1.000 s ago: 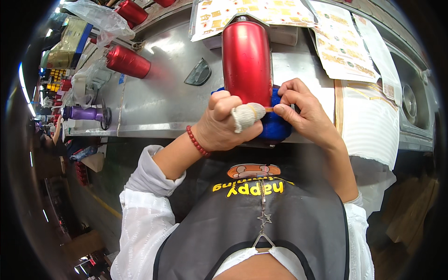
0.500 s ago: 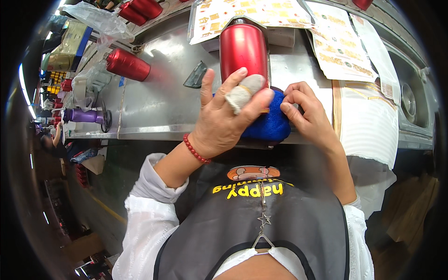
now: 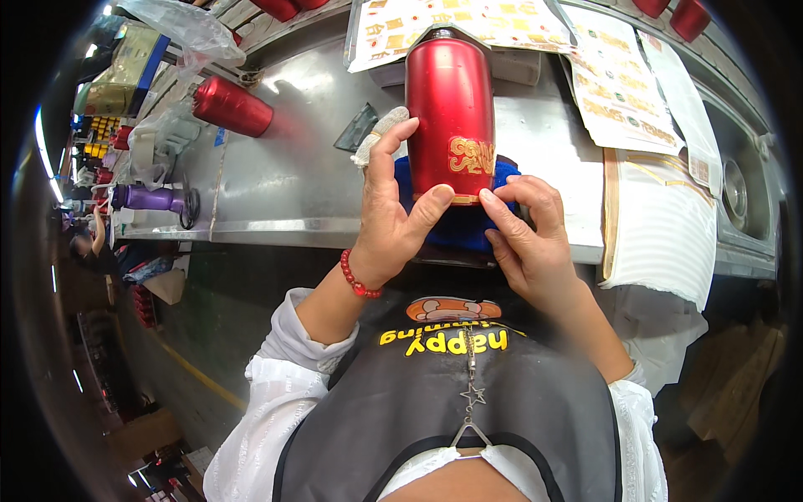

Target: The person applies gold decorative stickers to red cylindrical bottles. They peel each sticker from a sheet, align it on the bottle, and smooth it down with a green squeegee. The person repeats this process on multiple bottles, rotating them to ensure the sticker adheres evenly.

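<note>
One red metal bottle (image 3: 447,92), lying between the hands, base toward the wearer, over a blue cloth pad (image 3: 456,226). Done: gold scrollwork decal (image 3: 471,156) on its side; gold strip (image 3: 464,200) along the visible base edge. Left to do: from where I stand, cannot tell. Left hand (image 3: 389,201): spread wide, against the bottle's left side, thumb at the base. Right hand (image 3: 535,238): narrow, fingertip at the strip's right end; pinch unclear.

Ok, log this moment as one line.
Left hand: thumb at red bottle's base edge | Right hand: at same edge | Bottle: lying over blue pad, gold design showing
</note>
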Action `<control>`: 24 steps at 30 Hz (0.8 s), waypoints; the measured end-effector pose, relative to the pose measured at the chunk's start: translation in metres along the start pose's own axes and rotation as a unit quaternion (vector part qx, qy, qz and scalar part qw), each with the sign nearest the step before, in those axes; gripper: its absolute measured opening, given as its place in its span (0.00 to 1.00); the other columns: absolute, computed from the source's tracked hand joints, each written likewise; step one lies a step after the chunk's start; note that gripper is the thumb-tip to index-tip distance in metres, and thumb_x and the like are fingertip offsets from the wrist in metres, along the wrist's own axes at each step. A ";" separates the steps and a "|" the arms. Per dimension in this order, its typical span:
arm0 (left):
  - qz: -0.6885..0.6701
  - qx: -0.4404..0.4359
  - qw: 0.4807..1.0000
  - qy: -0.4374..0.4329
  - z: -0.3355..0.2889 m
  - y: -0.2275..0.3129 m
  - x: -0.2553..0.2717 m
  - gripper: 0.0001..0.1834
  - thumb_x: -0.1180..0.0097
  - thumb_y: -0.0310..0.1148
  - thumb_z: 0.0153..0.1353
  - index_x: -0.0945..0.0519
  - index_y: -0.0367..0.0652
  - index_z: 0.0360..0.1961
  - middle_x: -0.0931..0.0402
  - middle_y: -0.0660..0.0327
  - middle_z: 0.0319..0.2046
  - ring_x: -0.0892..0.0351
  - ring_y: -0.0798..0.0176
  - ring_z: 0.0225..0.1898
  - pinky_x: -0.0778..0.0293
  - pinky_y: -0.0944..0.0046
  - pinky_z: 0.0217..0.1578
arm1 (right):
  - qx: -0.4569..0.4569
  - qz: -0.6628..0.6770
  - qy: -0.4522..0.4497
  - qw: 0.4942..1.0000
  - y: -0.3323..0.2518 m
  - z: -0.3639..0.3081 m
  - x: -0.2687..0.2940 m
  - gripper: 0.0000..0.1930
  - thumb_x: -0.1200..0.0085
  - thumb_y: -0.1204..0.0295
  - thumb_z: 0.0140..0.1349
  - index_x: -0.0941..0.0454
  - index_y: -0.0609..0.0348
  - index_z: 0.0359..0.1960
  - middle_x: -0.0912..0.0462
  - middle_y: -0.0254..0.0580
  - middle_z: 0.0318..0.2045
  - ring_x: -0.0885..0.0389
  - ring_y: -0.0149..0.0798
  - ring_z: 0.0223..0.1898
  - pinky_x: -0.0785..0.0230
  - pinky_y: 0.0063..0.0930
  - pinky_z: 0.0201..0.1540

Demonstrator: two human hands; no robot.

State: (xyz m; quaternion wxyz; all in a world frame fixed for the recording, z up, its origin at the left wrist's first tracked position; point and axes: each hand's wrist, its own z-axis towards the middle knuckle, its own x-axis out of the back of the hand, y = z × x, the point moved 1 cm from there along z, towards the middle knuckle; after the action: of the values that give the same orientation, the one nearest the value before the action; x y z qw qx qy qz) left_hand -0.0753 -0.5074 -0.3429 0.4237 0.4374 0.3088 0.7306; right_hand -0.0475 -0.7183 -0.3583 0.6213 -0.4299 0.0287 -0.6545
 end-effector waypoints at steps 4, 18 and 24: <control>0.014 0.007 1.000 -0.004 0.003 0.005 -0.003 0.38 0.35 0.41 0.64 0.39 0.36 0.68 0.36 0.50 0.64 0.36 0.54 0.65 0.42 0.56 0.67 | 0.004 -0.008 0.002 1.000 0.002 -0.001 -0.001 0.33 0.37 0.86 0.46 0.21 0.55 0.59 0.26 0.43 0.51 0.28 0.53 0.55 0.31 0.44 0.59; -0.085 0.033 0.996 -0.025 0.007 -0.004 0.000 0.42 0.34 0.41 0.62 0.41 0.36 0.71 0.39 0.48 0.67 0.40 0.52 0.68 0.46 0.55 0.69 | 0.002 -0.009 0.000 1.000 0.002 -0.001 -0.003 0.33 0.37 0.86 0.46 0.21 0.55 0.59 0.25 0.43 0.50 0.27 0.53 0.55 0.30 0.43 0.57; -0.017 0.022 0.998 -0.049 0.012 -0.001 0.003 0.46 0.32 0.41 0.59 0.43 0.37 0.72 0.42 0.46 0.68 0.42 0.49 0.69 0.48 0.53 0.70 | 0.007 -0.009 0.004 1.000 0.004 -0.002 -0.004 0.33 0.37 0.87 0.45 0.20 0.54 0.59 0.25 0.43 0.50 0.27 0.53 0.55 0.30 0.43 0.57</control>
State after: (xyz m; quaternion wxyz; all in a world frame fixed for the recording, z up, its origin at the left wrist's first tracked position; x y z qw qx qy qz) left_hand -0.0647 -0.5035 -0.3374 0.4416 0.4765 0.3109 0.6938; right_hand -0.0463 -0.7170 -0.3639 0.6186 -0.4231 0.0223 -0.6617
